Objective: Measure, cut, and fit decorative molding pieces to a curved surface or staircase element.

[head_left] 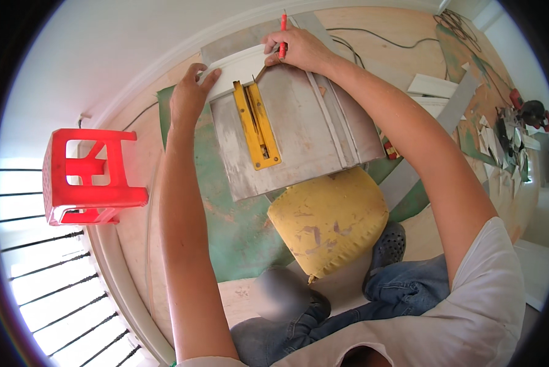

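Note:
A white piece of moulding (pixel 241 64) lies across the far part of a grey table saw top (pixel 311 134), at the far end of the saw's yellow insert plate (pixel 257 125). My left hand (pixel 191 92) grips the moulding's left end, thumb and fingers closed round it. At the other end, my right hand (pixel 302 49) pinches an upright red pencil (pixel 283 37). The fingers of that hand also touch the moulding's right end. A small dark edge by the end of the slot is too small to make out.
A yellow sack (pixel 329 220) bulges below the saw's near edge, by my feet. To the left, a red plastic stool (pixel 91 177) lies on its side near a railing (pixel 54 263). White offcuts (pixel 433 85) and cables (pixel 384 40) lie on the right; green sheeting (pixel 238 226) covers some floor.

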Available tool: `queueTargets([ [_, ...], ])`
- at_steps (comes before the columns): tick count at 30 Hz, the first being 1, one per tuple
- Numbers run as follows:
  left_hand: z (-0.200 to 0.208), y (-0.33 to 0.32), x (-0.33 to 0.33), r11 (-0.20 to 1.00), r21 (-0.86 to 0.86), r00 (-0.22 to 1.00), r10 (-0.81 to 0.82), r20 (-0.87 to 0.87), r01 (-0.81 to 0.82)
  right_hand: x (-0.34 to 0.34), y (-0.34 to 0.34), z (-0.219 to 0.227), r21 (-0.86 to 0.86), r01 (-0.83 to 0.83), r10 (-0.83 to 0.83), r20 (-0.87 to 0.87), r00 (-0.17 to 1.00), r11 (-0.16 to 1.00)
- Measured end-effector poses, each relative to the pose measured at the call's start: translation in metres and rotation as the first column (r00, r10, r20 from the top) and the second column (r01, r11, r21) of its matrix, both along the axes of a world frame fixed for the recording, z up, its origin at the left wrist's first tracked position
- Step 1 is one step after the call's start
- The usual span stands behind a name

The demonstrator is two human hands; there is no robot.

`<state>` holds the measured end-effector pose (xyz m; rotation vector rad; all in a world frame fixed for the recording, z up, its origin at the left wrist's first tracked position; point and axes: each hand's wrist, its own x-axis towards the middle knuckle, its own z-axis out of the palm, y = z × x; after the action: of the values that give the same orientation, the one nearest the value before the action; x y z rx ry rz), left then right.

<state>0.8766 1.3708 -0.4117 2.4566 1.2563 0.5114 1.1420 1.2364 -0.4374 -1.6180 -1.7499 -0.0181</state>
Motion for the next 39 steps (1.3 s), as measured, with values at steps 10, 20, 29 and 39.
queueTargets([
  [10, 0.001, -0.005, -0.004, 1.0, -0.018, 1.0, 0.022, -0.001, -0.022, -0.004, 0.001, 0.0, 0.015, 0.003, -0.003, 0.007, 1.0, 1.0],
  [20, 0.0, 0.005, 0.001, 0.999, -0.036, 0.999, 0.023, -0.023, -0.024, -0.004, -0.001, 0.004, -0.035, 0.048, -0.049, -0.032, 0.998, 0.998],
  [29, -0.002, -0.005, -0.005, 1.0, -0.022, 1.0, -0.004, 0.007, 0.004, -0.006, -0.003, 0.008, -0.079, 0.012, -0.016, -0.056, 0.998, 0.997],
  [39, 0.001, 0.006, 0.001, 0.998, -0.06, 1.0, 0.006, -0.002, -0.006, -0.008, -0.004, 0.014, -0.12, 0.038, -0.046, -0.062, 0.997, 0.992],
])
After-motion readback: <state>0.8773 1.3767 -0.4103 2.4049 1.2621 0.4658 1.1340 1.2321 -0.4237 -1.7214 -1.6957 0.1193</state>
